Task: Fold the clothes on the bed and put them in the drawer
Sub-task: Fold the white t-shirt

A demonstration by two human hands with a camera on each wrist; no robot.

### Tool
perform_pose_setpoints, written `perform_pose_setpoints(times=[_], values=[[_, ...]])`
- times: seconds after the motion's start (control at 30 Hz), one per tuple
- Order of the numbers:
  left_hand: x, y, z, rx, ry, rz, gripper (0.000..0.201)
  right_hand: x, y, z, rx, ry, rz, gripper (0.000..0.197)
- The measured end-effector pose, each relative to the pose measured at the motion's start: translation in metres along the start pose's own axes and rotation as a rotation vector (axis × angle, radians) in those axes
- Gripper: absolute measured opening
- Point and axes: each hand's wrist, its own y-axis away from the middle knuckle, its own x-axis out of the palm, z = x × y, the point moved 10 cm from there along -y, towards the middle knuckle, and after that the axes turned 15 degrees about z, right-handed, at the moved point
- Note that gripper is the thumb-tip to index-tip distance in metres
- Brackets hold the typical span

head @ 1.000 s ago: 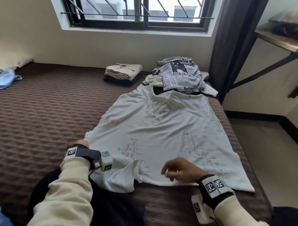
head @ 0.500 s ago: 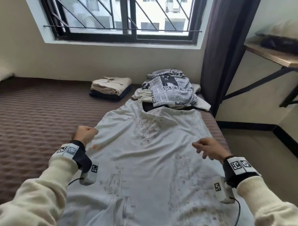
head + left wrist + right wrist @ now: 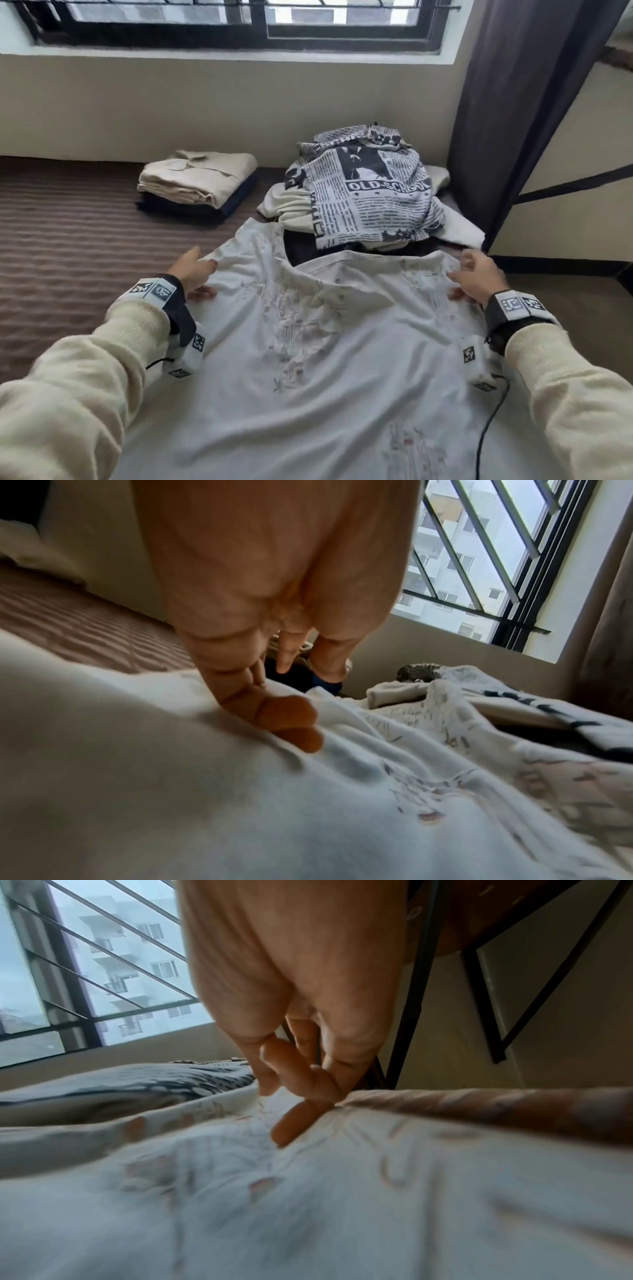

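Note:
A white printed T-shirt (image 3: 325, 359) lies spread flat on the brown quilted bed (image 3: 68, 240), collar toward the window. My left hand (image 3: 197, 274) is at its left shoulder, and in the left wrist view its fingertips (image 3: 291, 723) press on the cloth (image 3: 342, 804), fairly straight. My right hand (image 3: 474, 277) is at the right shoulder. There its loosely bent fingers (image 3: 294, 1123) touch the shirt's edge (image 3: 308, 1204). Neither hand clearly grips the fabric.
Beyond the collar lies an unfolded pile topped by a newspaper-print garment (image 3: 370, 198). A folded beige and dark stack (image 3: 198, 185) sits to its left by the wall. A dark curtain (image 3: 531, 102) hangs at the bed's right end, with floor beside it.
Both hands moved up the shirt from the hem to the shoulders. The left hand, a fist at the shirt's side half a second ago, now has its fingers out.

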Motion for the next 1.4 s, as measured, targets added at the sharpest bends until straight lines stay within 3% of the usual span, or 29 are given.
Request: perform_pose_setpoints(times=[0.07, 0.1, 0.2, 0.23, 0.37, 0.47, 0.6, 0.67, 0.77, 0.9, 1.0, 1.13, 1.23, 1.33, 1.4], values=[[-0.007, -0.018, 0.003, -0.021, -0.049, -0.092, 0.062, 0.010, -0.022, -0.001, -0.001, 0.036, 0.103, 0.069], [-0.012, -0.025, 0.004, -0.024, -0.081, -0.128, 0.066, 0.015, -0.030, -0.003, 0.014, 0.081, 0.148, 0.063], [-0.017, -0.043, 0.008, -0.016, -0.171, -0.124, 0.053, 0.023, -0.043, -0.010, 0.047, 0.072, 0.222, 0.017], [-0.026, -0.048, 0.010, 0.002, -0.124, -0.159, 0.042, 0.016, -0.044, -0.014, 0.052, 0.012, 0.173, 0.008], [-0.064, -0.005, -0.020, 0.129, 0.107, -0.470, 0.022, -0.040, -0.031, -0.044, 0.104, -0.354, -0.291, 0.024], [-0.064, 0.017, -0.030, 0.185, 0.151, -0.557, 0.015, -0.056, -0.012, -0.053, 0.113, -0.486, -0.494, 0.023], [-0.056, 0.002, -0.002, 0.078, 0.163, -0.420, 0.040, -0.035, 0.001, -0.044, 0.119, -0.434, -0.476, 0.020], [-0.054, -0.001, 0.016, 0.034, 0.152, -0.362, 0.054, -0.028, 0.005, -0.042, 0.100, -0.405, -0.420, 0.032], [-0.049, 0.034, 0.009, 0.090, 0.040, -0.374, 0.060, -0.025, 0.020, -0.048, 0.105, -0.313, -0.335, 0.046], [-0.041, 0.078, 0.022, 0.059, -0.089, -0.336, 0.060, -0.015, 0.062, -0.069, 0.149, -0.154, -0.223, 0.042], [-0.042, 0.123, 0.053, -0.106, -0.127, -0.336, 0.066, -0.009, 0.113, -0.089, 0.182, -0.061, -0.170, 0.039], [-0.047, 0.184, 0.125, -0.369, -0.181, -0.267, 0.098, -0.006, 0.197, -0.134, 0.341, 0.040, -0.114, 0.053], [-0.051, 0.225, 0.166, -0.438, -0.231, -0.246, 0.104, -0.006, 0.261, -0.163, 0.413, 0.047, -0.128, 0.061], [-0.045, 0.259, 0.189, -0.427, -0.263, -0.183, 0.106, 0.001, 0.313, -0.182, 0.415, -0.007, -0.160, 0.056], [-0.048, 0.278, 0.208, -0.445, -0.216, -0.175, 0.122, 0.011, 0.334, -0.191, 0.399, -0.038, -0.145, 0.050]])
